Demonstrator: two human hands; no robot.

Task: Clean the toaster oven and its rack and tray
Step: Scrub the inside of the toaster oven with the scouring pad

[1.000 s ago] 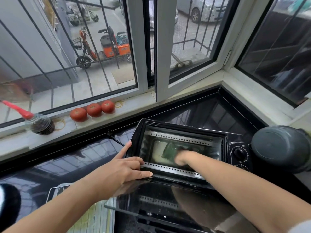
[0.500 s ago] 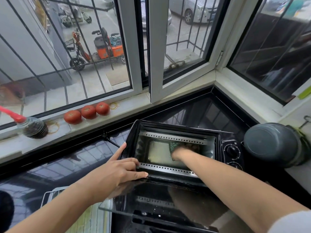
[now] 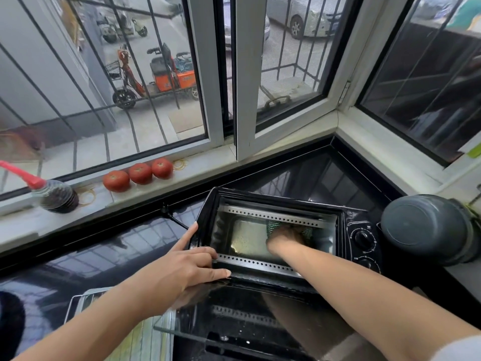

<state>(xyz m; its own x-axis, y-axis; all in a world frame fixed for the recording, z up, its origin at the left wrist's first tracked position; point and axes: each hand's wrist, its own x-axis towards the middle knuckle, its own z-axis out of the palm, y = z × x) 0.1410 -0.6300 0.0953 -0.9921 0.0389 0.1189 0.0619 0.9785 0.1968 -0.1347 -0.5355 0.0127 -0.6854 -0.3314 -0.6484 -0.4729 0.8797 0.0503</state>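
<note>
Toaster oven (image 3: 346, 220) sits on the dark glossy counter (image 3: 99, 246), its glass door (image 3: 242, 319) dropped flat toward the person, under both forearms. Left hand (image 3: 187, 267) braces the oven's left front corner: index finger straight up along the left frame edge, other fingers extended flat on the lower front lip, nothing gripped. Right hand (image 3: 286, 237) is reached deep into the cavity, pressing a green scouring pad (image 3: 273, 225) against the back wall; fingers are hidden behind the knuckles, so how they hold the pad cannot be told. Wire rack and tray (image 3: 83, 303) lie on the counter below the left forearm, partly covered by it. Right of the right hand: two control knobs (image 3: 363, 238), then a dark grey pot (image 3: 426, 227). Beyond the left hand, on the sill: three tomatoes (image 3: 139, 173) and a red-capped bottle (image 3: 56, 195).
</note>
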